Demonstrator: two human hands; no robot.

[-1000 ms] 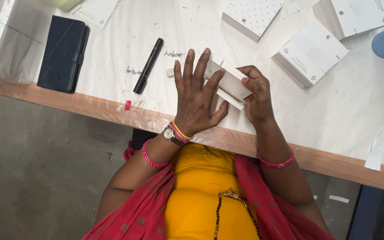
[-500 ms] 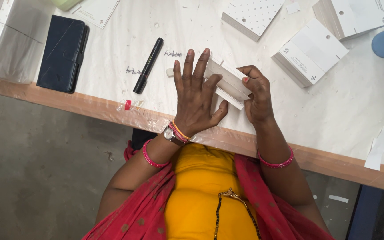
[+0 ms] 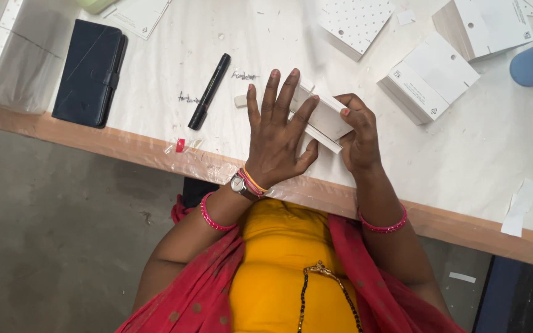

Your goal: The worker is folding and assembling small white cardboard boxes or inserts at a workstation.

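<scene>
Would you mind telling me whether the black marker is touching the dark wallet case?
Apart. The head view shows bare white table between the black marker and the dark wallet case.
</scene>
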